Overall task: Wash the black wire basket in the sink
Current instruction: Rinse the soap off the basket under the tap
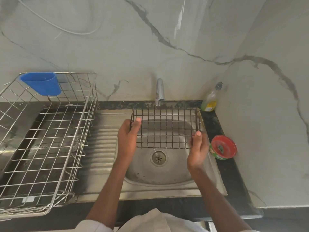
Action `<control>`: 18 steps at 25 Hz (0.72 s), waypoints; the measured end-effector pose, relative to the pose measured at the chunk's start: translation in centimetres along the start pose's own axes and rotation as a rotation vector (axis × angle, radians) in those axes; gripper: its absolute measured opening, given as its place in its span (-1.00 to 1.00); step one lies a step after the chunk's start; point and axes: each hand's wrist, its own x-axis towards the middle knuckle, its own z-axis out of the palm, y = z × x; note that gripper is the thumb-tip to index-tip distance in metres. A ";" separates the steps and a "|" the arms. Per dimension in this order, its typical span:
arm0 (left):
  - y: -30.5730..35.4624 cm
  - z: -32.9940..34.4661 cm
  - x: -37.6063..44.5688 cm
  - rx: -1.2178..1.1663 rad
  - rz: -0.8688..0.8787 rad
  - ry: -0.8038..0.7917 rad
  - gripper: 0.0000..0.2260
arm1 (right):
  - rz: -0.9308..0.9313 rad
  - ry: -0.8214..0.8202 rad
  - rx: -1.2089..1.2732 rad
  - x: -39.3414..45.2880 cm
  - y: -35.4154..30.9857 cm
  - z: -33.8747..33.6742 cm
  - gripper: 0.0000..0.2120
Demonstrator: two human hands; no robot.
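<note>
You hold the black wire grid basket (166, 128) above the round steel sink (175, 174).
Your left hand (127, 136) and right hand (198, 148) pinch its side edges.

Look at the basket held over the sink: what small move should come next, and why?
Probably turn on the tap. The left hand and right hand hold the black wire basket by its sides over the sink, right below the spout, yet no water seems to be running, so washing can't begin.
</note>
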 end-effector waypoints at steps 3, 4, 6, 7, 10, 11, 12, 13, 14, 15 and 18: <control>1.7 0.2 0.6 -0.057 -0.069 -0.001 -0.57 | 0.001 0.005 -0.007 0.9 -1.2 0.5 -0.61; 2.3 0.4 0.9 -0.031 -0.170 0.016 -0.51 | 0.085 0.004 -0.012 0.9 -1.8 0.9 -0.62; 2.8 0.3 0.9 -0.026 -0.152 0.034 -0.53 | 0.122 0.000 0.011 0.9 -2.6 0.9 -0.65; 3.1 0.2 0.8 -0.065 -0.067 0.031 -0.58 | 0.044 -0.002 0.040 1.0 -3.1 0.7 -0.64; 3.9 0.3 0.3 -0.159 -0.015 -0.009 -0.49 | -0.085 -0.017 0.092 1.5 -3.7 0.3 -0.49; 4.0 0.6 0.1 -0.159 -0.075 0.013 -0.44 | -0.027 -0.012 0.077 1.8 -3.9 0.4 -0.48; 4.1 0.9 0.0 -0.148 -0.134 0.057 -0.44 | 0.056 -0.019 0.066 2.1 -4.1 0.6 -0.49; 4.2 1.1 -0.1 -0.138 -0.145 0.107 -0.46 | 0.113 -0.042 0.062 2.4 -4.2 0.6 -0.49; 4.1 1.0 -0.3 -0.151 -0.109 0.134 -0.49 | 0.114 -0.055 0.060 2.6 -4.5 0.4 -0.47; 4.2 0.8 -0.3 -0.194 -0.042 0.131 -0.53 | 0.085 -0.068 0.075 2.7 -4.9 0.3 -0.44; 5.7 0.8 -0.6 -0.232 -0.020 0.078 -0.59 | 0.080 -0.093 0.119 2.7 -6.4 0.6 -0.32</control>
